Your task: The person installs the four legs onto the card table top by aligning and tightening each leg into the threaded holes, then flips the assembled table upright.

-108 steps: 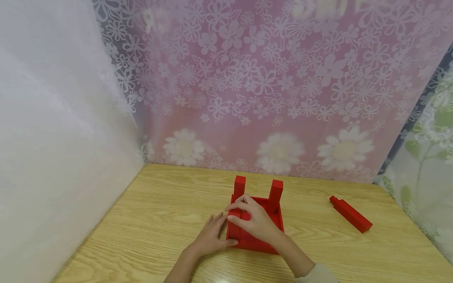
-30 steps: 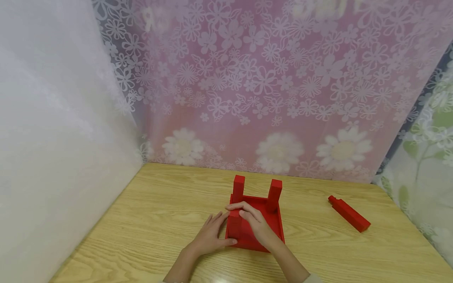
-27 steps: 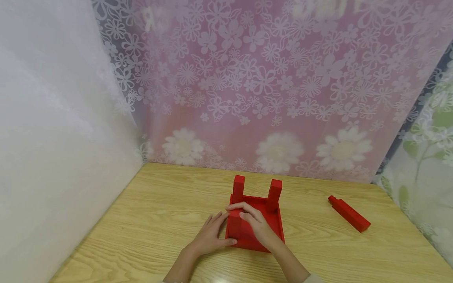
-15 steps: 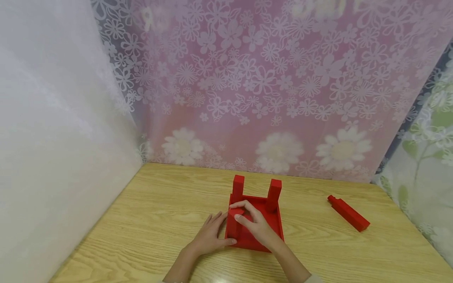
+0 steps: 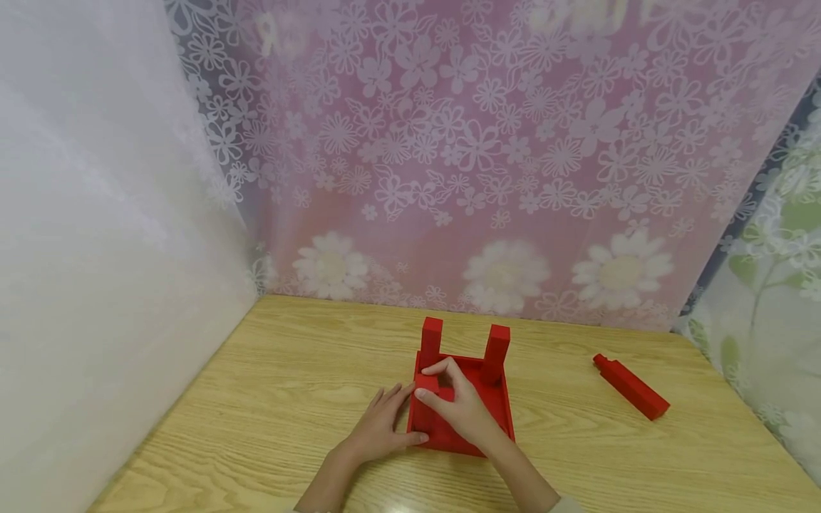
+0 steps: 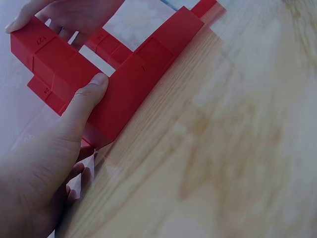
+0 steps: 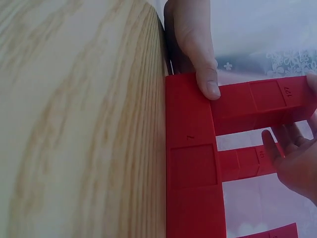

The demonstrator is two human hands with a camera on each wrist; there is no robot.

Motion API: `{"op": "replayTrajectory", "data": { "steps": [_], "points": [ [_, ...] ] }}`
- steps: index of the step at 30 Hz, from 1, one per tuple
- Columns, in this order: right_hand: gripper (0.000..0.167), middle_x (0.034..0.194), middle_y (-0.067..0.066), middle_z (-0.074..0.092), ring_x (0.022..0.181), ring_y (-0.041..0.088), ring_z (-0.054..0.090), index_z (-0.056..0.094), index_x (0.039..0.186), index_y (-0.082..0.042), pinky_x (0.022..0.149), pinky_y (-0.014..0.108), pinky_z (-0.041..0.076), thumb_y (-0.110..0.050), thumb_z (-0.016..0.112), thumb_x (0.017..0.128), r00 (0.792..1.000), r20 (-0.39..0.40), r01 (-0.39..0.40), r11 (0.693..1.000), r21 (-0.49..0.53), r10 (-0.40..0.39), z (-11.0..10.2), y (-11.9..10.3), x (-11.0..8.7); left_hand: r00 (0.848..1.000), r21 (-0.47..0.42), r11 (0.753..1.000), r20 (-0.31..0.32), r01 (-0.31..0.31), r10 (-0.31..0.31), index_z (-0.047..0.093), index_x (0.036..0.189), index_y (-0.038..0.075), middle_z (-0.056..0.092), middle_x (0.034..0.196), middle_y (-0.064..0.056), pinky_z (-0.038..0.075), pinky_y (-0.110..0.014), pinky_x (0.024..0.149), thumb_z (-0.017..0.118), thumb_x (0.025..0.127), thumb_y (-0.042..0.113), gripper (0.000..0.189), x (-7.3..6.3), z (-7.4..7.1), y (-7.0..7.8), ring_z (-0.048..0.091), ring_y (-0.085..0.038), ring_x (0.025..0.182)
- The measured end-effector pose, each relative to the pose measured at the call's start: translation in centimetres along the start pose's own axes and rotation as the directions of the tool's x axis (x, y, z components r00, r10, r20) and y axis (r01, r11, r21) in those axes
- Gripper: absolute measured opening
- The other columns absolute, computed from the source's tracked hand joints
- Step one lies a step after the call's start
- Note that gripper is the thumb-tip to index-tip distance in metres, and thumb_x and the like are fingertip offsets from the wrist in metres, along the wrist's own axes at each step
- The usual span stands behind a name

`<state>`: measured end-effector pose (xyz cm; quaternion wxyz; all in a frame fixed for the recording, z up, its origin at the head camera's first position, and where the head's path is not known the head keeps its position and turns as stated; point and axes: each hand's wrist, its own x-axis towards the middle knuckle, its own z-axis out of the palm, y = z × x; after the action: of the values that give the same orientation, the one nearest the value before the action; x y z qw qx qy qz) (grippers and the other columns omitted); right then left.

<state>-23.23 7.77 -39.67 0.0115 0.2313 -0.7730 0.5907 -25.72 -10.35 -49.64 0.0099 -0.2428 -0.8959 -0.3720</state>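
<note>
A red square tabletop with a raised rim lies on the wooden table like a small toy table turned upside down. At its near left corner my left hand grips it, the thumb on the near wall and the fingers along the left side. My right hand pinches the top of the red leg at that same corner between thumb and forefinger. In the left wrist view that leg, marked 127, stands upright at the corner. Two more legs, the far left leg and far right leg, stand upright.
A loose red leg with a narrower peg end lies on the wooden table at the right. Behind the table hangs a pink flowered curtain; a white sheet closes off the left side.
My right hand has shifted from fingers laid over the leg's top to a thumb-and-forefinger pinch on it. The left hand keeps its place; the loose leg has not moved.
</note>
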Motion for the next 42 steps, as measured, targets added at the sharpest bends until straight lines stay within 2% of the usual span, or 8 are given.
{"op": "replayTrajectory", "data": {
  "steps": [4,11,18,25,28,33,39,42],
  "points": [
    [0.027,0.107,0.008,0.053,0.102,0.026,0.049,0.047,0.107,-0.002,0.085,0.032,0.045,-0.01,0.063,0.087,1.0,0.021,0.012,1.0,0.015,-0.013,0.2,-1.0,-0.1,1.0,0.004,1.0,0.001,-0.003,0.003,0.033,0.143,0.014,0.039,0.14,-0.006,0.009,-0.049,0.108,0.063,0.076,0.06,0.086,0.0,-0.1,0.0,0.023,-0.03,0.133],
    [0.028,0.111,0.018,0.054,0.104,0.031,0.051,0.047,0.116,0.005,0.088,0.032,0.045,0.0,0.056,0.09,0.984,0.103,0.141,0.988,0.067,-0.148,0.2,-0.2,0.1,1.0,0.006,1.0,0.013,-0.009,0.009,0.034,0.142,0.013,0.037,0.142,-0.004,0.007,-0.047,0.109,0.063,0.076,0.059,0.085,0.0,-0.2,0.2,0.022,-0.029,0.134],
    [0.021,0.112,0.014,0.056,0.101,0.026,0.053,0.054,0.114,0.0,0.086,0.03,0.046,-0.005,0.051,0.094,0.983,0.143,0.109,0.992,0.062,-0.117,0.2,1.7,0.5,1.0,0.004,1.0,0.009,-0.01,0.01,0.033,0.143,0.015,0.037,0.142,-0.005,0.007,-0.047,0.109,0.062,0.076,0.06,0.085,0.0,-0.2,0.4,0.022,-0.029,0.133],
    [0.034,0.12,0.019,0.053,0.115,0.024,0.045,0.053,0.121,0.002,0.101,0.049,0.027,-0.011,0.03,0.099,0.974,0.164,0.13,0.978,0.165,-0.158,-0.3,2.8,0.4,1.0,0.007,1.0,0.015,-0.003,0.003,0.033,0.143,0.011,0.038,0.141,-0.006,0.008,-0.046,0.109,0.061,0.077,0.061,0.087,0.0,-0.1,0.2,0.022,-0.028,0.134],
    [0.034,0.121,0.017,0.053,0.117,0.022,0.045,0.052,0.123,0.001,0.101,0.052,0.025,-0.01,0.031,0.099,0.972,0.177,0.124,0.977,0.175,-0.155,-0.5,2.7,0.4,1.0,0.015,1.0,0.012,-0.007,0.006,0.033,0.143,0.011,0.038,0.141,-0.005,0.009,-0.047,0.109,0.06,0.077,0.062,0.088,0.0,-0.1,0.1,0.022,-0.029,0.133],
    [0.029,0.123,0.008,0.052,0.117,0.019,0.044,0.051,0.124,-0.002,0.099,0.044,0.033,-0.008,0.039,0.098,0.978,0.186,0.069,0.987,0.149,-0.096,-0.7,1.8,0.2,1.0,0.017,1.0,0.005,-0.009,0.009,0.032,0.143,0.012,0.038,0.141,-0.007,0.01,-0.048,0.109,0.06,0.077,0.062,0.088,0.1,-0.1,0.0,0.022,-0.03,0.133],
    [0.026,0.118,0.013,0.054,0.103,0.023,0.05,0.052,0.12,-0.002,0.086,0.036,0.044,-0.007,0.05,0.095,0.988,0.14,0.062,0.997,0.036,-0.066,-0.6,-0.1,-0.2,1.0,0.02,1.0,0.006,-0.003,0.003,0.034,0.142,0.012,0.039,0.14,-0.006,0.008,-0.046,0.109,0.061,0.076,0.062,0.087,0.1,-0.1,0.0,0.022,-0.028,0.133],
    [0.027,0.115,0.009,0.055,0.1,0.024,0.052,0.052,0.12,-0.004,0.083,0.034,0.046,-0.01,0.053,0.094,0.991,0.123,0.054,0.998,0.011,-0.055,-0.5,0.4,0.0,1.0,0.025,1.0,0.005,-0.013,0.013,0.034,0.142,0.013,0.039,0.14,-0.005,0.008,-0.046,0.109,0.06,0.076,0.062,0.086,0.1,0.0,-0.1,0.023,-0.028,0.133]
  ]
}}
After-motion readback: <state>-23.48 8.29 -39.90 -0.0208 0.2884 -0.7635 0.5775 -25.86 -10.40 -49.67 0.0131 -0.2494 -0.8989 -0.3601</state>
